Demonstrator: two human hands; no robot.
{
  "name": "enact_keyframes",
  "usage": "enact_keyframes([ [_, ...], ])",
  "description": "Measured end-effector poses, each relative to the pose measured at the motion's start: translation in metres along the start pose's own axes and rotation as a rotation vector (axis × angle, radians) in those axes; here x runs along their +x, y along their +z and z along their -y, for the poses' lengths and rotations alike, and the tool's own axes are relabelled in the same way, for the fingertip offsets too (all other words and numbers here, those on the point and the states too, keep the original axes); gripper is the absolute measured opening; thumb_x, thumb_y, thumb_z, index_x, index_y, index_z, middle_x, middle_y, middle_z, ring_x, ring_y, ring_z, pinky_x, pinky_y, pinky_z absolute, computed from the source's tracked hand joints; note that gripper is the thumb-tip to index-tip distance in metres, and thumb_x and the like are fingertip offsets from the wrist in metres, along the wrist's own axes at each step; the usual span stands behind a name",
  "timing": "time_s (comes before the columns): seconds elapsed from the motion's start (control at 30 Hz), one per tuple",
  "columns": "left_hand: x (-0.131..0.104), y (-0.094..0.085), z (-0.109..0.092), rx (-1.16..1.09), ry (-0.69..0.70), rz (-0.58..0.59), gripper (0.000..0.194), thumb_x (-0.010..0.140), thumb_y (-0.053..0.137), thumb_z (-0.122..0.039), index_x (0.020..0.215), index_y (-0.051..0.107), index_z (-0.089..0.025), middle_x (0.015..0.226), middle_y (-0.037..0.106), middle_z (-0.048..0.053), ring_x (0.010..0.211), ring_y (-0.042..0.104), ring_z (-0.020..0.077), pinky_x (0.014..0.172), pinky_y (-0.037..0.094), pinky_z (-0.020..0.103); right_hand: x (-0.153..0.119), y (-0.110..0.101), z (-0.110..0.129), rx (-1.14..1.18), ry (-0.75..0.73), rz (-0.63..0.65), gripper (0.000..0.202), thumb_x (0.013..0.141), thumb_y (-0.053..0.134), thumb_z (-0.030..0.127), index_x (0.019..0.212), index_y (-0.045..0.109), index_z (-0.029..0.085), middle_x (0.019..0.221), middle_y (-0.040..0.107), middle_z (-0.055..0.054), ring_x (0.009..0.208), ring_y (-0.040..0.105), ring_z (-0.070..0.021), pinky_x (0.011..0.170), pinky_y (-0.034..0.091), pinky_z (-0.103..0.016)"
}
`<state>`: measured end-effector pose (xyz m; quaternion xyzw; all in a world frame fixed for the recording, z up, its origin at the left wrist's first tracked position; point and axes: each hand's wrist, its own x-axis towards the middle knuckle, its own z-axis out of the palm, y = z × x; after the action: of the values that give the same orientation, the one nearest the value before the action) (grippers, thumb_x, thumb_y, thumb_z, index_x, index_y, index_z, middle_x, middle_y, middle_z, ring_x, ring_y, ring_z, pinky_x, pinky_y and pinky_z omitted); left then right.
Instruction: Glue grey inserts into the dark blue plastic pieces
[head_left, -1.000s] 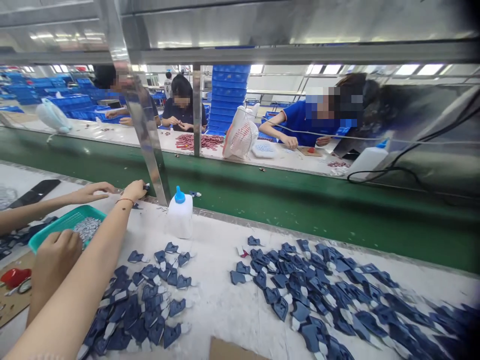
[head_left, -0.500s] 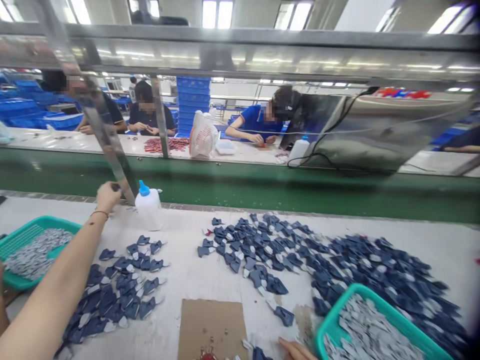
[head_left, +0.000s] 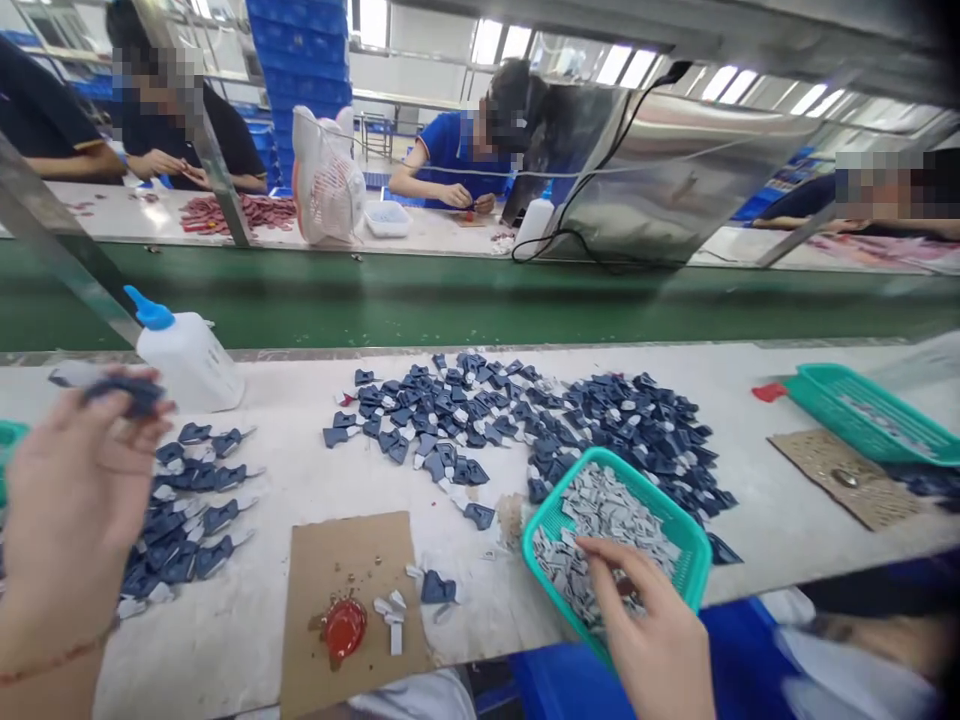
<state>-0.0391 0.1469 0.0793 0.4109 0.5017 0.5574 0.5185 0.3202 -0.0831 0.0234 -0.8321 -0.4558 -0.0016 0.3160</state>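
Note:
My left hand (head_left: 82, 470), raised at the left, pinches a dark blue piece (head_left: 131, 393) with a pale tab. My right hand (head_left: 649, 620) reaches over the green basket (head_left: 540, 575) of small grey pieces (head_left: 611, 505); its fingers are bent, and whether they hold a piece is hidden. Left of the basket lies a cardboard sheet (head_left: 300, 570) with a red blob (head_left: 345, 628) and a few grey pieces (head_left: 393, 615). One blue piece (head_left: 437, 587) rests by its right edge.
A big heap of blue pieces (head_left: 427, 405) spreads behind the basket, with another group (head_left: 217, 515) at the left. A white bottle (head_left: 196, 362) with a blue cap leans near the metal post. Another green basket (head_left: 870, 410) stands at the right. People sit across the green strip.
The view has turned to the right. My left hand has come back from the metal post with a blue piece. My right hand has moved over the basket of grey pieces.

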Motion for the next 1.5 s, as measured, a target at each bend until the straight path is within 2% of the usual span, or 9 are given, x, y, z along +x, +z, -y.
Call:
enact_keyframes([
  [0.13,-0.054,0.029,0.033,-0.130,-0.223,0.038,0.031,0.063,0.086,-0.027,0.091,0.073,-0.024,0.098,0.074,-0.003,0.075,0.068,0.0123,0.064,0.059,0.017,0.033,0.003,-0.019,-0.079,0.042,0.369,0.032,0.090,0.045,0.037,0.096,0.072,0.021,0.101,0.071,-0.011,0.093,0.065,-0.0288,0.071,0.053,-0.038],
  [0.27,-0.085,0.031,0.059,-0.091,-0.446,0.127,0.036,0.062,0.087,-0.033,0.091,0.073,-0.019,0.102,0.075,0.004,0.078,0.070,0.0174,0.067,0.061,0.022,0.046,0.016,-0.016,-0.114,0.042,0.452,0.028,0.087,0.049,0.033,0.089,0.073,0.019,0.093,0.071,-0.012,0.093,0.064,-0.0307,0.077,0.050,-0.041],
  [0.4,-0.105,0.029,0.064,-0.041,-0.479,0.147,0.035,0.067,0.083,-0.036,0.094,0.072,-0.018,0.101,0.075,0.005,0.078,0.069,0.0167,0.070,0.058,0.022,0.052,0.016,-0.008,-0.133,0.087,0.506,0.024,0.085,0.052,0.031,0.085,0.073,0.019,0.088,0.072,-0.011,0.082,0.066,-0.0282,0.067,0.049,-0.036],
  [0.63,-0.123,0.034,0.061,0.023,-0.488,0.204,0.036,0.071,0.079,-0.038,0.098,0.069,-0.017,0.100,0.073,0.008,0.077,0.066,0.0189,0.069,0.054,0.027,0.058,0.021,0.004,-0.108,0.186,0.470,0.009,0.070,0.060,0.017,0.064,0.067,0.019,0.071,0.071,-0.009,0.069,0.066,-0.0258,0.059,0.044,-0.031],
  [0.87,-0.130,0.037,0.051,-0.242,-0.691,0.454,0.035,0.065,0.081,-0.042,0.084,0.061,-0.019,0.065,0.058,-0.002,0.046,0.045,0.0063,0.042,0.033,0.017,0.038,-0.001,0.012,0.133,0.270,0.313,0.025,0.078,0.060,0.043,0.077,0.069,0.020,0.081,0.075,-0.009,0.078,0.070,-0.0266,0.068,0.054,-0.035],
  [1.0,-0.145,0.063,0.050,-0.329,-0.945,0.701,0.039,0.069,0.078,-0.048,0.083,0.061,-0.016,0.052,0.043,-0.008,0.040,0.026,0.0020,0.038,0.017,0.015,0.002,-0.006,0.048,0.648,0.204,0.173,0.020,0.079,0.068,0.041,0.073,0.068,0.022,0.079,0.072,-0.007,0.080,0.069,-0.0235,0.071,0.057,-0.033],
  [1.1,-0.158,0.083,0.051,-0.343,-1.030,0.792,0.048,0.069,0.076,-0.054,0.092,0.063,-0.014,0.052,0.041,-0.009,0.039,0.025,0.0022,0.036,0.013,0.017,-0.024,0.001,0.081,0.969,0.045,0.238,0.011,0.082,0.071,0.030,0.073,0.069,0.024,0.074,0.068,-0.004,0.077,0.066,-0.0192,0.068,0.057,-0.029],
  [1.23,-0.166,0.089,0.055,-0.397,-1.047,0.790,0.042,0.069,0.077,-0.053,0.078,0.055,-0.017,0.049,0.041,-0.008,0.038,0.026,0.0027,0.037,0.011,0.018,-0.044,0.013,0.104,1.031,-0.048,0.282,0.005,0.084,0.070,0.022,0.079,0.071,0.025,0.078,0.067,-0.004,0.077,0.065,-0.0173,0.066,0.057,-0.027],
  [1.5,-0.175,0.063,0.078,-0.446,-1.029,0.691,0.043,0.064,0.081,-0.050,0.075,0.054,-0.019,0.046,0.036,-0.010,0.038,0.022,0.0033,0.038,0.011,0.019,-0.065,0.026,0.103,0.872,-0.175,0.315,0.009,0.083,0.069,0.017,0.081,0.072,0.026,0.084,0.071,-0.006,0.079,0.069,-0.0194,0.068,0.059,-0.029],
])
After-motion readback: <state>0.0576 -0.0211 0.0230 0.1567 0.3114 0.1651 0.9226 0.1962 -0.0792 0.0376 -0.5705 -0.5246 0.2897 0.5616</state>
